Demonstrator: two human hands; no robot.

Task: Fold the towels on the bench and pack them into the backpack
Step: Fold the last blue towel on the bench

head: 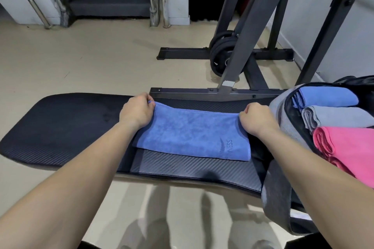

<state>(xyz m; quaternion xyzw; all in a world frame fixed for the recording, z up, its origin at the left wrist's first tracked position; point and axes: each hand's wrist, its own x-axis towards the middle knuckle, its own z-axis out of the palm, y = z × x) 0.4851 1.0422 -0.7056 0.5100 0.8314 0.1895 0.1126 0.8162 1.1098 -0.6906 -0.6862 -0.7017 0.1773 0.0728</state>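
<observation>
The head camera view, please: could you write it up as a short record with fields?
setting: gym, black bench
in hand: blue towel, folded, flat on bench
left hand: grips towel's far left corner
right hand: grips towel's far right corner
backpack: open, at right end of bench
packed: folded blue, grey, pink towels

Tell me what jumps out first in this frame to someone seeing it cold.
The bright blue towel lying folded mid-bench, with the left hand and right hand pinching its far corners. At the right edge, the open backpack already holds a blue, a grey and a pink folded towel.
</observation>
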